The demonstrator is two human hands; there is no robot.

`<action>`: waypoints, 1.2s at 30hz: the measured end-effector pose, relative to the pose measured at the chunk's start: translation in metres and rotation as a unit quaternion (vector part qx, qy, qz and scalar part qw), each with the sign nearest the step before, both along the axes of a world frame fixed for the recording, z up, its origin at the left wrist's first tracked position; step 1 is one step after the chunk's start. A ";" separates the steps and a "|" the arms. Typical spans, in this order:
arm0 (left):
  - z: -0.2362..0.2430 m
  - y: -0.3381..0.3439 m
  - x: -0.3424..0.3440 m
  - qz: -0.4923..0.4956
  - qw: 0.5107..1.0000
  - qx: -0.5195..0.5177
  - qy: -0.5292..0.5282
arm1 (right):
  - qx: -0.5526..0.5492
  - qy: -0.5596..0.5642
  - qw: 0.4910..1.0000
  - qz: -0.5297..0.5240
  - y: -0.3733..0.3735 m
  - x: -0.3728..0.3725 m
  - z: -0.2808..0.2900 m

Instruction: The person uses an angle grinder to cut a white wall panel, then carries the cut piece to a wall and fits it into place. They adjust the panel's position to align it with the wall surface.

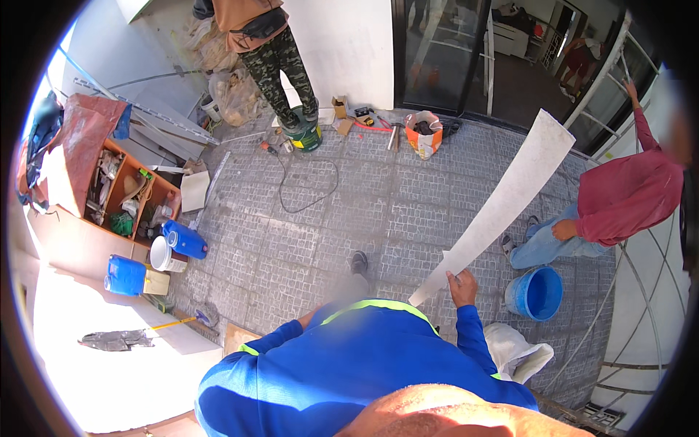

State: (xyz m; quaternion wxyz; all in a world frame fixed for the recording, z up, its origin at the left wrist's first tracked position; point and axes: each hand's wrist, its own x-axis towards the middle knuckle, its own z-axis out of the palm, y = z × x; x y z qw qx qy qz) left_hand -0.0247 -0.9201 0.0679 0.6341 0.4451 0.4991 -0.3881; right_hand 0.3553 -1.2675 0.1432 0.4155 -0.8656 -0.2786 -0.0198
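Strip (502,204) of off-white sheet, long and flat, crosses the head view on a slant, left of an open blue bucket (534,293). Its long axis runs from a narrow end close to the wearer's chest, left of the bucket, outward to a square-cut broad end well beyond the bucket (the wide lens may exaggerate that taper). The wearer's right hand (462,288), just left of the bucket, is the nearer one: its fingers are closed on the strip's edge near the narrow end, so most of the length reaches away from the body. The left hand (306,318) is farther left of the bucket and apart from the strip; the torso hides most of it, and I cannot tell whether it grips anything.

The strip has a matte face, straight long edges and a small pointed tab near the hand. The bucket is round, smooth plastic. Just below it sits a crumpled white sack (517,349). Grey paving (357,197), patterned in small rough squares, spreads left of the bucket. Directly beyond the bucket stands a co-worker (633,193) in a soft maroon top and faded jeans; farther off, up and left of it, another person (277,69) wears camouflage trousers.
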 end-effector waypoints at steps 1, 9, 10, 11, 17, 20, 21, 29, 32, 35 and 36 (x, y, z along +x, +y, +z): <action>-0.009 -0.005 -0.019 0.057 0.997 -0.028 -0.033 | 0.000 0.002 1.000 0.005 0.009 -0.002 0.001; -0.018 0.013 -0.089 0.203 0.972 -0.071 -0.092 | -0.025 -0.016 0.995 0.096 0.082 -0.048 0.012; -0.008 0.022 -0.093 0.167 0.981 -0.013 -0.103 | -0.042 -0.021 0.994 0.097 0.093 -0.055 0.012; 0.004 0.033 -0.096 0.139 0.984 0.032 -0.104 | -0.045 -0.032 0.993 0.103 0.104 -0.061 0.011; 0.058 0.160 -0.111 0.315 0.895 0.047 -0.312 | -0.120 -0.042 0.985 0.119 0.204 -0.102 0.013; 0.061 0.236 -0.124 0.328 0.883 0.136 -0.306 | -0.143 -0.069 0.978 0.133 0.267 -0.115 0.025; 0.059 0.255 -0.131 0.309 0.888 0.194 -0.279 | -0.148 -0.075 0.977 0.137 0.285 -0.123 0.027; 0.045 0.366 -0.199 0.276 0.887 0.276 -0.245 | -0.278 -0.083 0.934 0.208 0.455 -0.159 0.049; 0.013 0.413 -0.229 0.239 0.886 0.338 -0.209 | -0.291 -0.095 0.917 0.256 0.529 -0.157 0.040; -0.035 0.464 -0.263 0.178 0.879 0.409 -0.168 | -0.306 -0.100 0.901 0.290 0.615 -0.147 0.015; -0.050 0.475 -0.280 0.207 0.885 0.384 -0.161 | -0.293 -0.108 0.896 0.317 0.644 -0.141 0.008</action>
